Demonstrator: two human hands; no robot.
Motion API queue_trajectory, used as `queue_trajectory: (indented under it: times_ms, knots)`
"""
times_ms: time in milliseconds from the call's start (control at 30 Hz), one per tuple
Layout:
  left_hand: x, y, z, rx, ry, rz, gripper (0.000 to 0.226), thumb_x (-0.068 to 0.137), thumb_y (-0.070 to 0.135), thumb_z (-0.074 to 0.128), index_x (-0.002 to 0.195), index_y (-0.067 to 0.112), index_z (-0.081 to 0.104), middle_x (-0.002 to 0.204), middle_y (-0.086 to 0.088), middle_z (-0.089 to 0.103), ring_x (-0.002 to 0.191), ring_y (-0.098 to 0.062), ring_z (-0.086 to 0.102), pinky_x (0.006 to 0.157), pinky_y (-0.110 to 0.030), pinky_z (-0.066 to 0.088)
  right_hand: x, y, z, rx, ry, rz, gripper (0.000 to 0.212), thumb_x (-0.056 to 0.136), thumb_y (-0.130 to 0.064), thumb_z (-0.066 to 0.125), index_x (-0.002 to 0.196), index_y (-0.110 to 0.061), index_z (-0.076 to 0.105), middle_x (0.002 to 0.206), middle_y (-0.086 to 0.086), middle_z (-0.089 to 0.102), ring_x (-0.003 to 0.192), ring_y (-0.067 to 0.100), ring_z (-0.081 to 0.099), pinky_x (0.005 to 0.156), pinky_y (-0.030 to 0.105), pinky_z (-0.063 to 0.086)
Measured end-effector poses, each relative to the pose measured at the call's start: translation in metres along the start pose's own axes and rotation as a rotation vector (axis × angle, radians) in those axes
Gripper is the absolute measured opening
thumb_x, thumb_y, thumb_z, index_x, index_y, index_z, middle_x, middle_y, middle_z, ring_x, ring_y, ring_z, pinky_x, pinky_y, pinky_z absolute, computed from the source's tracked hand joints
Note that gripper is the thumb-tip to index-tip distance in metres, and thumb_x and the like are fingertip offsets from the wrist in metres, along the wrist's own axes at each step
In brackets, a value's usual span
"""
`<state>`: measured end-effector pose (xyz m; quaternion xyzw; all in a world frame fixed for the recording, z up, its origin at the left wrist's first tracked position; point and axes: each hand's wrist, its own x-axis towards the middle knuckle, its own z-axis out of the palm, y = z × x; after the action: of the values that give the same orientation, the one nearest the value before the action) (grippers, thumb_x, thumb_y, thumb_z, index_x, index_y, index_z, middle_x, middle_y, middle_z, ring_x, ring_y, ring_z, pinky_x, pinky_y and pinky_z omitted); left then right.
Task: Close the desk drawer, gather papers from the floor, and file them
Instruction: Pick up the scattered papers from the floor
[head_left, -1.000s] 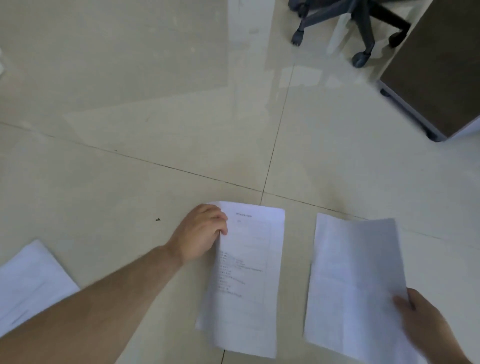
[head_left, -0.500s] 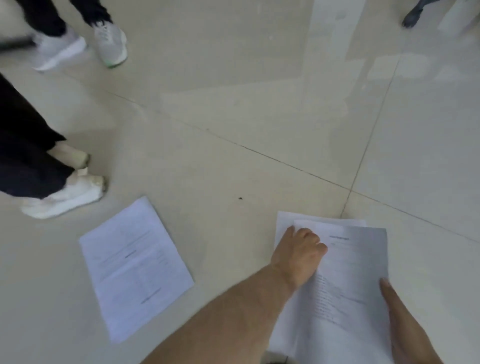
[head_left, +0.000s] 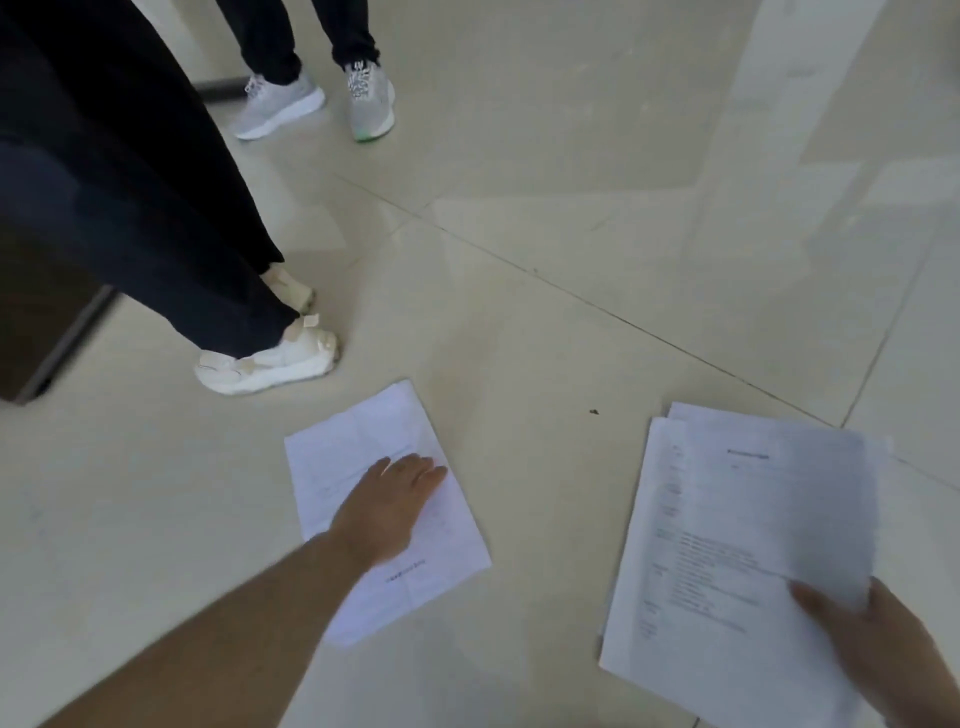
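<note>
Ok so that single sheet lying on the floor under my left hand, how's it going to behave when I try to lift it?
The sheet lies flat on glossy tile, so it will probably slide before an edge lifts. Its fold creases suggest it will droop, much like the stack in the right hand. The left hand rests flat on it.

Loose sheet (head_left: 384, 512): white, faint dark print. Paper stack (head_left: 748, 551): white, black text lines. Floor (head_left: 597, 218): glossy beige tile, dark grout. Sneakers (head_left: 267, 364): white; second pair (head_left: 317, 101) grey. Trousers (head_left: 130, 182): black.
</note>
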<state>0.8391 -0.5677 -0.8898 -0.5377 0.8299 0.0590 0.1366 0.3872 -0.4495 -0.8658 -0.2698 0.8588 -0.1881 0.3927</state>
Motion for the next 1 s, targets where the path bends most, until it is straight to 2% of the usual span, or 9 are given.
queue_trajectory:
  times_ms: [67,133,267,467,533,633,767,867,1000]
  knots:
    - [0.011,-0.008,-0.011,0.183,-0.160,0.118,0.074,0.091,0.005,0.050,0.154,0.017,0.015,0.162,-0.007,0.019,0.149,-0.025,0.014,0.120,-0.044,0.008,0.000,-0.002,0.002,0.079,0.021,-0.039,0.043,0.087,-0.023,0.076,0.122,-0.002,0.065,0.110,0.024,0.070,0.091,0.030,0.061,0.083,0.043,0.048]
    - [0.026,-0.006,-0.024,0.295,-0.201,0.186,0.072,0.093,0.009,0.047,0.155,0.018,0.011,0.161,-0.007,0.018,0.148,-0.025,0.012,0.120,-0.042,0.002,-0.002,0.000,0.004,0.142,0.037,-0.054,0.032,0.090,-0.024,0.073,0.117,-0.009,0.067,0.102,0.017,0.069,0.090,0.028,0.063,0.080,0.042,0.049]
    - [0.048,-0.015,-0.037,0.399,-0.170,0.278,0.065,0.088,0.011,0.052,0.147,0.023,0.028,0.147,-0.003,0.037,0.136,-0.025,0.032,0.117,-0.038,0.013,-0.008,0.000,0.006,0.212,0.005,-0.066,0.020,0.093,-0.026,0.068,0.110,-0.014,0.070,0.102,0.008,0.076,0.086,0.023,0.070,0.080,0.043,0.055]
    - [0.073,-0.027,-0.046,0.534,-0.160,0.407,0.044,0.061,0.031,0.066,0.103,0.021,0.063,0.103,0.000,0.061,0.101,-0.026,0.056,0.099,-0.042,0.032,-0.013,0.002,-0.001,0.328,-0.041,-0.047,0.025,0.094,-0.029,0.066,0.113,-0.014,0.073,0.099,-0.002,0.080,0.088,0.021,0.076,0.079,0.040,0.060]
    - [0.070,-0.019,-0.056,0.557,-0.269,0.384,0.041,0.076,0.035,0.059,0.115,0.025,0.058,0.112,0.004,0.062,0.110,-0.022,0.055,0.106,-0.041,0.026,-0.019,0.001,-0.008,0.375,-0.039,-0.061,0.021,0.095,-0.028,0.065,0.110,-0.016,0.074,0.096,-0.006,0.081,0.082,0.014,0.078,0.067,0.030,0.060]
    - [0.061,0.004,-0.086,0.312,-0.444,0.297,0.037,0.094,0.037,0.046,0.131,0.034,0.047,0.125,0.011,0.060,0.117,-0.013,0.053,0.100,-0.027,0.035,-0.029,-0.001,-0.021,0.445,-0.034,-0.088,0.015,0.097,-0.026,0.064,0.104,-0.018,0.074,0.089,-0.013,0.081,0.073,0.002,0.076,0.053,0.016,0.055]
    - [0.053,0.052,-0.182,-0.132,-0.403,0.312,0.014,0.091,0.040,0.059,0.102,0.045,0.067,0.080,0.037,0.063,0.082,0.012,0.058,0.069,-0.008,0.037,-0.048,-0.005,-0.057,0.511,0.060,-0.098,0.019,0.098,-0.029,0.061,0.107,-0.018,0.073,0.095,-0.009,0.078,0.079,0.005,0.074,0.061,0.022,0.053]
    - [0.042,0.096,-0.285,-0.431,-0.402,0.304,0.019,0.084,0.032,0.073,0.071,0.047,0.071,0.071,0.032,0.069,0.070,0.010,0.065,0.060,-0.010,0.045,-0.074,-0.010,-0.106,0.522,0.173,-0.103,0.017,0.100,-0.028,0.057,0.107,-0.020,0.071,0.096,-0.011,0.074,0.086,0.006,0.069,0.066,0.026,0.050]
    - [0.030,0.177,-0.423,-0.805,-0.439,0.368,0.011,0.074,0.027,0.077,0.085,0.030,0.080,0.090,0.010,0.079,0.084,-0.009,0.075,0.073,-0.023,0.057,-0.129,-0.034,-0.200,0.548,0.246,-0.078,0.018,0.101,-0.027,0.054,0.092,-0.027,0.070,0.092,-0.015,0.073,0.086,0.003,0.067,0.067,0.026,0.050]
